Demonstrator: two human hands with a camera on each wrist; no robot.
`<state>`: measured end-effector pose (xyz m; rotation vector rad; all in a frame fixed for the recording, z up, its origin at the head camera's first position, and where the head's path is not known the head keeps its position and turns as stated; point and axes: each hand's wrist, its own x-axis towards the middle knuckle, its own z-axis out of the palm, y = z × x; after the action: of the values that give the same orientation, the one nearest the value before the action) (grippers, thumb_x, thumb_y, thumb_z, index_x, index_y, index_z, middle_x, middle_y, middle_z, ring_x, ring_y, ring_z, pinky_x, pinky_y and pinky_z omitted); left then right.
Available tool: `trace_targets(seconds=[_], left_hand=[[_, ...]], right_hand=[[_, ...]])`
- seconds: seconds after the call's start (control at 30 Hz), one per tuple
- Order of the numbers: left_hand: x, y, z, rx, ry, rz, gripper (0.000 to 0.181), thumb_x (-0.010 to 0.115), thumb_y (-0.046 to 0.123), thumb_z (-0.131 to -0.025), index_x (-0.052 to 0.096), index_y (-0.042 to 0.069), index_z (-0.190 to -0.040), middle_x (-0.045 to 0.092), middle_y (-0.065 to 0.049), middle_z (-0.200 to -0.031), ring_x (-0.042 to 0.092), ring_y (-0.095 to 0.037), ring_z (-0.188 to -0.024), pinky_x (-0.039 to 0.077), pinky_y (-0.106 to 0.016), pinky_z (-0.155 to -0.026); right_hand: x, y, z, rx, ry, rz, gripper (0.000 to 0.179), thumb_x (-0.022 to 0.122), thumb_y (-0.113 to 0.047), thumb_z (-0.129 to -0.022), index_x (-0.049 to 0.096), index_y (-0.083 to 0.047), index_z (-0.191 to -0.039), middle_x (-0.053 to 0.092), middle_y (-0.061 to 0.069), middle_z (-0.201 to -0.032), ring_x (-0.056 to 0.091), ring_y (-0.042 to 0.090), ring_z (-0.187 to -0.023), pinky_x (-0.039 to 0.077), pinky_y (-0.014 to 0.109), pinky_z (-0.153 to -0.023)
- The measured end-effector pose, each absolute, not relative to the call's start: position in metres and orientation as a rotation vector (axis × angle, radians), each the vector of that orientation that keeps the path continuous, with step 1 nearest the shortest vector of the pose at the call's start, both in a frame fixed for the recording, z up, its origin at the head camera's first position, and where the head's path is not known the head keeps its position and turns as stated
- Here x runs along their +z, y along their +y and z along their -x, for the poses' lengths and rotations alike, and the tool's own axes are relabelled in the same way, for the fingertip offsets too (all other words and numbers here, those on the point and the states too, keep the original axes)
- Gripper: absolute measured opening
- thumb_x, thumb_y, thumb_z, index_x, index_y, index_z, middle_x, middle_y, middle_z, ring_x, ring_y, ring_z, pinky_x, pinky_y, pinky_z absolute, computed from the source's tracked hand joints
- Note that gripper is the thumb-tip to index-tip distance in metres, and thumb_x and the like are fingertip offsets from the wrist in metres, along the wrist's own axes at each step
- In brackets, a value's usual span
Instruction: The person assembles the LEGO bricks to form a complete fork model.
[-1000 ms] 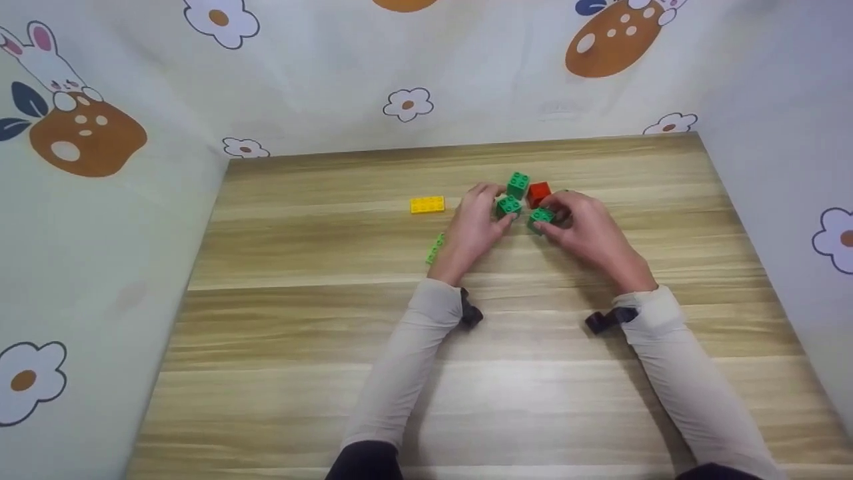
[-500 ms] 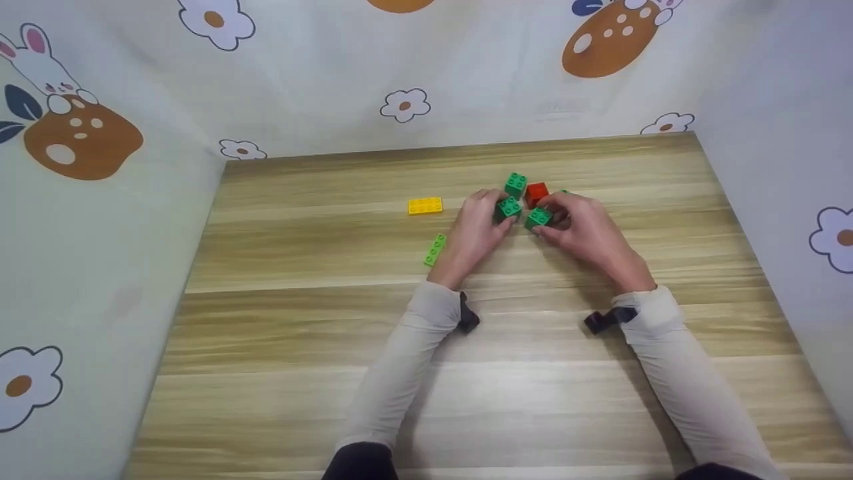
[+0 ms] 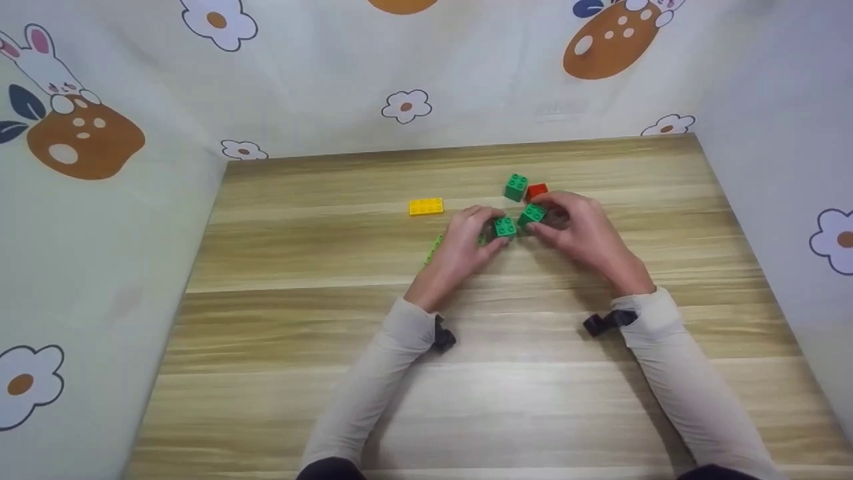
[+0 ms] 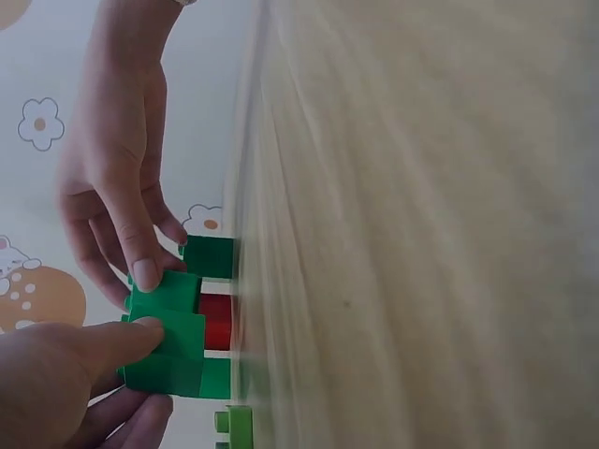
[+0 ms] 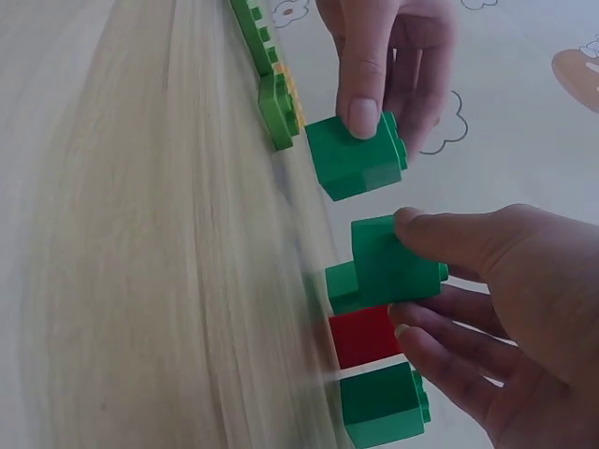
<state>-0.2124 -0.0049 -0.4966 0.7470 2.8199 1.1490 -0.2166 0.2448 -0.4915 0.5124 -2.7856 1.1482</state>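
My left hand pinches a square green toy brick between thumb and fingers. Close on its right, another green brick is held by my right hand, also with thumb and fingers. Both held bricks look raised off the table in the wrist views, and a narrow gap parts them in the right wrist view. Just behind them stand a green brick and a red brick, the red one partly covered by my right fingers. One more green brick shows in the right wrist view; my right hand hides it from the head view.
A flat yellow brick lies left of my hands on the wooden table. A narrow light green brick is partly under my left hand, with a small light green piece near it. Patterned cloth walls border the table.
My left hand has drawn its green brick nearer to me and slightly left, away from the standing bricks. My right hand has shifted slightly left, its brick now turned and covering more of the red one.
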Motion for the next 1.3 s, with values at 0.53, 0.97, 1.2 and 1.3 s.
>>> trace_targets(seconds=[0.53, 0.97, 1.2, 1.3], left_hand=[[-0.509, -0.02, 0.195, 1.242, 2.673, -0.758, 0.043, 0.084, 0.018, -0.097, 0.071, 0.008, -0.137, 0.076, -0.008, -0.133, 0.073, -0.018, -0.115, 0.062, -0.03, -0.104], [-0.51, -0.025, 0.197, 1.321, 2.576, -0.715, 0.044, 0.084, 0.017, -0.097, 0.069, 0.011, -0.138, 0.077, -0.008, -0.133, 0.075, -0.019, -0.115, 0.062, -0.031, -0.105], [-0.511, -0.025, 0.198, 1.324, 2.566, -0.688, 0.049, 0.085, 0.016, -0.095, 0.067, 0.007, -0.14, 0.078, -0.012, -0.13, 0.077, -0.023, -0.113, 0.063, -0.032, -0.103], [-0.512, -0.025, 0.199, 1.32, 2.566, -0.682, 0.05, 0.085, 0.016, -0.095, 0.067, 0.006, -0.141, 0.077, -0.012, -0.13, 0.077, -0.023, -0.114, 0.063, -0.032, -0.104]], right_hand=[[-0.483, 0.228, 0.206, 1.363, -2.646, -0.785, 0.042, 0.087, -0.019, -0.094, 0.074, -0.013, -0.133, 0.078, 0.004, -0.122, 0.077, 0.021, -0.104, 0.067, 0.043, -0.092], [-0.484, 0.227, 0.205, 1.411, -2.663, -0.922, 0.043, 0.086, -0.01, -0.093, 0.075, -0.016, -0.134, 0.076, 0.0, -0.128, 0.075, 0.023, -0.109, 0.065, 0.044, -0.097], [-0.486, 0.224, 0.203, 1.391, -2.735, -0.928, 0.041, 0.088, -0.015, -0.093, 0.076, -0.016, -0.132, 0.078, 0.001, -0.125, 0.075, 0.024, -0.107, 0.064, 0.048, -0.099], [-0.487, 0.222, 0.203, 1.398, -2.754, -0.92, 0.043, 0.088, -0.015, -0.093, 0.076, -0.015, -0.134, 0.078, 0.003, -0.124, 0.075, 0.027, -0.108, 0.064, 0.051, -0.1]])
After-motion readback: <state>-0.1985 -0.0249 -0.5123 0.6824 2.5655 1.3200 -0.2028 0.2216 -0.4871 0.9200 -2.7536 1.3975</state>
